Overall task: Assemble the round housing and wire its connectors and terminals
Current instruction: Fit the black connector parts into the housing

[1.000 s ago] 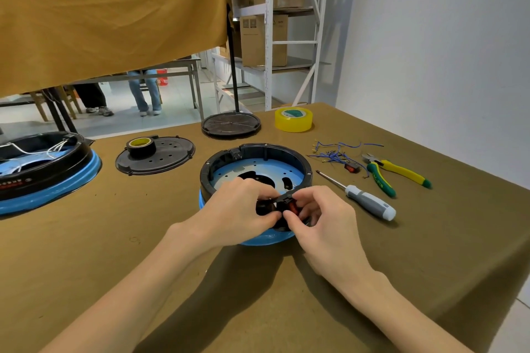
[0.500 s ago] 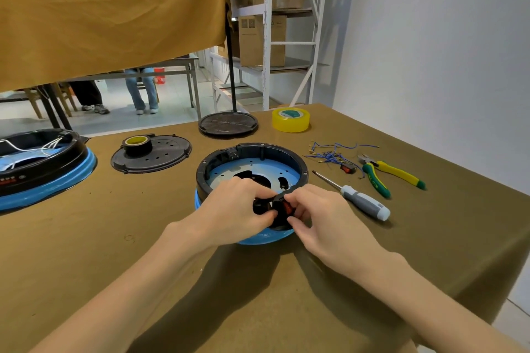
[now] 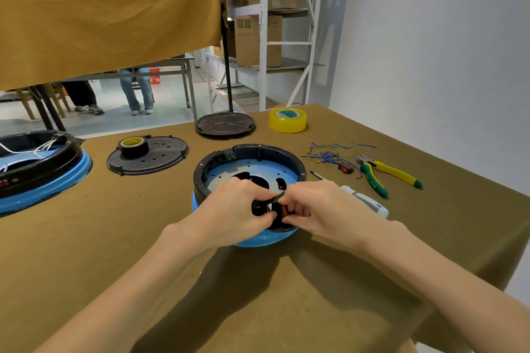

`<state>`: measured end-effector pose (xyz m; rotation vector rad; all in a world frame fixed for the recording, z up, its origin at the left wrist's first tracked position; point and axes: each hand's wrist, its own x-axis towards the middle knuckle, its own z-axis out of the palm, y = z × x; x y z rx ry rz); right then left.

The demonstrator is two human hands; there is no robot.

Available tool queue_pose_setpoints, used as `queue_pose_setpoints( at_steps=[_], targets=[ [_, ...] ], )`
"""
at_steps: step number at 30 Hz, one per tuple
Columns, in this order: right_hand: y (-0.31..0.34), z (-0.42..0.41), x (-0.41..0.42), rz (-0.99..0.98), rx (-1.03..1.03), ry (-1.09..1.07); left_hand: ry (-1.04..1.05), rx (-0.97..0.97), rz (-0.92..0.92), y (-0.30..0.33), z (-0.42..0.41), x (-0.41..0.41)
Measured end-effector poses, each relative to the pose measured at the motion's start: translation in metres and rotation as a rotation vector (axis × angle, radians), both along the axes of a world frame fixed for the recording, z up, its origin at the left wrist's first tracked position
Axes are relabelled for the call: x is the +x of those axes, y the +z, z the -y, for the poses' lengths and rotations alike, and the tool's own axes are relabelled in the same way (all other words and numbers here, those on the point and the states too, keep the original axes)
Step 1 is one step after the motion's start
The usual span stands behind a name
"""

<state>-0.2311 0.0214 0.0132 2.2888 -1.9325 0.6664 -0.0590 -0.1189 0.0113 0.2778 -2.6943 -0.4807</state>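
Counter [image 3: 86, 238]: brown, carries everything.
Round housing [image 3: 249, 165]: black ring on a blue base, centre of the counter, open side up.
Left hand [image 3: 238, 209]: at the housing's 6 o'clock rim, grip curled on a black part there.
Right hand [image 3: 318, 209]: beside it, grip pinching a small red switch [image 3: 284, 210] at the rim.
Blue wires [image 3: 329, 152]: loose pile at 2 o'clock, unconnected.
Risk: the switch likely sits askew if pressed unevenly; it could pop out or jam.
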Motion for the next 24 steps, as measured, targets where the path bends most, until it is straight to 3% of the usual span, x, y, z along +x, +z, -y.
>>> queue_pose_setpoints(
  at_steps=[7, 13, 24],
  targets=[
    [0.013, 0.001, 0.0, -0.054, 0.009, 0.027, 0.003, 0.007, -0.008, 0.0, 0.001, 0.001],
    [0.015, 0.0, -0.002, -0.277, -0.072, 0.075, 0.014, 0.023, -0.007, -0.002, 0.002, -0.001],
    [-0.007, 0.002, -0.013, -0.324, -0.252, 0.059, 0.012, 0.035, -0.043, -0.005, 0.003, -0.001]
  ],
)
